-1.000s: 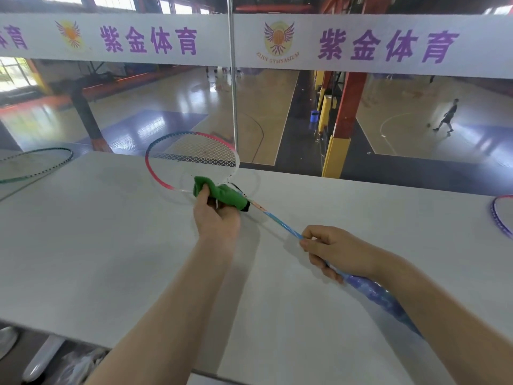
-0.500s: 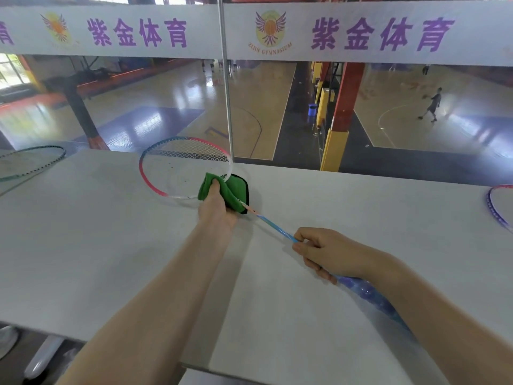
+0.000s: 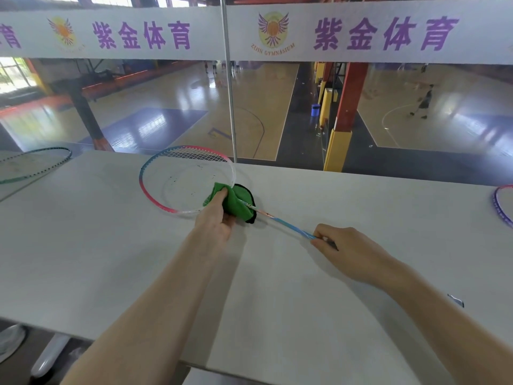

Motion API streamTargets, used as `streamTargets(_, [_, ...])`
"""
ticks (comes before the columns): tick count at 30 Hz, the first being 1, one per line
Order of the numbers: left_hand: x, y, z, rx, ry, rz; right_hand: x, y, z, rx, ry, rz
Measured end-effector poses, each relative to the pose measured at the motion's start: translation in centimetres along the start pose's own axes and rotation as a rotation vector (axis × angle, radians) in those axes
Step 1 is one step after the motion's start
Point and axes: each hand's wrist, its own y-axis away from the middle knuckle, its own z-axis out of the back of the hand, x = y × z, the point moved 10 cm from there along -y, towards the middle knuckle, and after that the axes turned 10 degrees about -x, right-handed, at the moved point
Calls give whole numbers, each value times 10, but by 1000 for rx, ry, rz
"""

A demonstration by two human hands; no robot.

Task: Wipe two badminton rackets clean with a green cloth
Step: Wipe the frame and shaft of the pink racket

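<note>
Racket (image 3: 172, 187) — green cloth (image 3: 236, 202) at throat

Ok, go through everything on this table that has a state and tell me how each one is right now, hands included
Pink and blue racket: flat on the table, being wiped at the throat.
Green cloth: bunched over the racket's throat.
Left hand: grips the cloth.
Right hand: holds the racket's shaft.
Green racket: lying at far left, untouched.
Purple racket: lying at right edge, untouched.
Table: bears all three rackets.

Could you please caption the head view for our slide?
Left hand wipes a racket with a green cloth while right hand steadies it.
</note>
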Motion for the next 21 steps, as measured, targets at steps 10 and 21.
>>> streamTargets(10, [0, 12, 4, -25, 252, 69, -11, -6, 9, -12, -87, -21])
streamTargets(21, [-1, 21, 13, -45, 241, 98, -24, -16, 6, 26, -127, -19])
